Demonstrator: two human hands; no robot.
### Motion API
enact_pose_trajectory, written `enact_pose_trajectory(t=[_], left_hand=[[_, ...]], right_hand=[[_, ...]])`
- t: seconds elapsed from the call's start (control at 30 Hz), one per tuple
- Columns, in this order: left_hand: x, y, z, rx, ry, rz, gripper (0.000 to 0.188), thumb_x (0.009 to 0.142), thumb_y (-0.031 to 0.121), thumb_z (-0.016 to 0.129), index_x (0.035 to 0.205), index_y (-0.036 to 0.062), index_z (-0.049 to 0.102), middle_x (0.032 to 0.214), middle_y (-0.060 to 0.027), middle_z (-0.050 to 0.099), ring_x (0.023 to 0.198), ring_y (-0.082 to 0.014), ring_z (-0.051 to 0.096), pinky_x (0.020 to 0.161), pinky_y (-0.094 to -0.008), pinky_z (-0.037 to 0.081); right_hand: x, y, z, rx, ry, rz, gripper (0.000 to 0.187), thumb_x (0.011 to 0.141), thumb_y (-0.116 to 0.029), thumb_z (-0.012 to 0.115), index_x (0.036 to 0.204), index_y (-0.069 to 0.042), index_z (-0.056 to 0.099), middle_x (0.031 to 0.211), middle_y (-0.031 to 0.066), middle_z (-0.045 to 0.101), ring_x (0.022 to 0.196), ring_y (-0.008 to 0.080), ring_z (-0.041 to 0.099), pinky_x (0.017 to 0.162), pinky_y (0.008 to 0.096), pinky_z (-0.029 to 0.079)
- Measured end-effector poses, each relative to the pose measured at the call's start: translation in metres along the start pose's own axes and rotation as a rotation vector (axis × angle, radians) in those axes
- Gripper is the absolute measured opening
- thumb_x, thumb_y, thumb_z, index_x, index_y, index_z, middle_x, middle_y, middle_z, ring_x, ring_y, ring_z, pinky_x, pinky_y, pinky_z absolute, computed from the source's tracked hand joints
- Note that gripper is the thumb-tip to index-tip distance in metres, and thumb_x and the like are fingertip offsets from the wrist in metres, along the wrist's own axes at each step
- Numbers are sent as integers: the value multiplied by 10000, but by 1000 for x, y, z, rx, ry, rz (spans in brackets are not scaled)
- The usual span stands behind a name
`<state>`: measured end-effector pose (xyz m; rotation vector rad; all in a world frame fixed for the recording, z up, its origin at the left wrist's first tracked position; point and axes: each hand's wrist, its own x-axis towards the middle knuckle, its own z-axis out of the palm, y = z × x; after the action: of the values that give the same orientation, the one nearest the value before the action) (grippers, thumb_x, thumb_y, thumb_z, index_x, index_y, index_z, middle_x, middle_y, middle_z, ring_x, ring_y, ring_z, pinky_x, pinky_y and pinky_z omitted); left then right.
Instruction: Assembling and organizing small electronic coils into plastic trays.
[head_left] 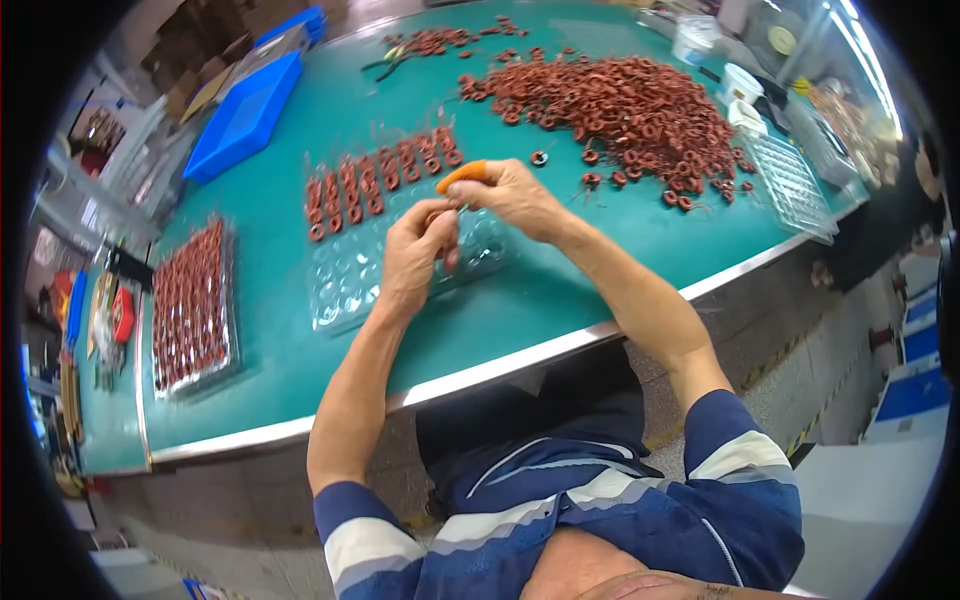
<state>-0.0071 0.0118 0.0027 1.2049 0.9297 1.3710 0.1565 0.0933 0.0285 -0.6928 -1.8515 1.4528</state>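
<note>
The left hand [412,260] and right hand [520,203] meet in a nearly closed pinch; what they hold is too small to tell. Beneath lies a clear blister tray [352,280], its far rows filled with red-brown, thin-leaded ring coils [352,190]; a loose heap [620,110] spreads beyond, rightward.

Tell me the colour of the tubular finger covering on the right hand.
The tubular finger covering is orange, seen in the head view.

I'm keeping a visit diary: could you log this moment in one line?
left hand: fingertips at right hand, anything held unclear | clear blister tray: partly filled with toroidal coils | coil pile: beyond right hand
</note>
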Motion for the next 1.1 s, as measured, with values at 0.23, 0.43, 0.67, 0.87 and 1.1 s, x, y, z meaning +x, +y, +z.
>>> enact_pose_trajectory(t=[0.23, 0.43, 0.67, 0.87, 1.1], left_hand=[[-7, -5, 3, -210, 120, -129, 307, 971, 274, 529, 1131, 15, 568, 787, -23, 543, 624, -109, 522, 530, -235, 430], [4, -5, 5, -139, 72, -48, 252, 982, 263, 504, 1033, 25, 570, 737, 8, 508, 593, -79, 471, 524, -216, 383], [0, 4, 2, -288, 62, -47, 192, 978, 222, 517, 1057, 53, 563, 784, 19, 523, 642, -54, 475, 515, -184, 371], [-5, -1, 16, 54, 114, 39, 155, 986, 164, 484, 1041, 29, 537, 802, 1, 502, 612, -63, 450, 501, -201, 373], [-7, -7, -7, 814, 134, 542, 266, 971, 170, 461, 1154, 7, 563, 858, -52, 568, 662, -116, 498, 585, -281, 418]], right_hand=[[-9, 2, 4, -575, 208, -399, 183, 817, -212, 656, 853, -35, 683, 825, 92, 645, 838, 179, 608, 786, 318, 476], [-27, -7, 19, -658, 442, -674, 145, 774, -196, 682, 734, -64, 639, 837, 65, 586, 867, 246, 564, 804, 367, 429], [-22, -12, 30, -534, 486, -702, 135, 790, -192, 685, 781, -59, 668, 925, 70, 586, 968, 251, 528, 875, 392, 420], [-27, -9, 6, -307, 404, -280, 182, 788, -184, 695, 811, -5, 676, 808, 109, 611, 843, 277, 579, 791, 365, 470], [-24, -6, 35, -688, 356, -886, 110, 735, -123, 661, 759, -16, 649, 789, 109, 608, 775, 291, 592, 680, 390, 490]])
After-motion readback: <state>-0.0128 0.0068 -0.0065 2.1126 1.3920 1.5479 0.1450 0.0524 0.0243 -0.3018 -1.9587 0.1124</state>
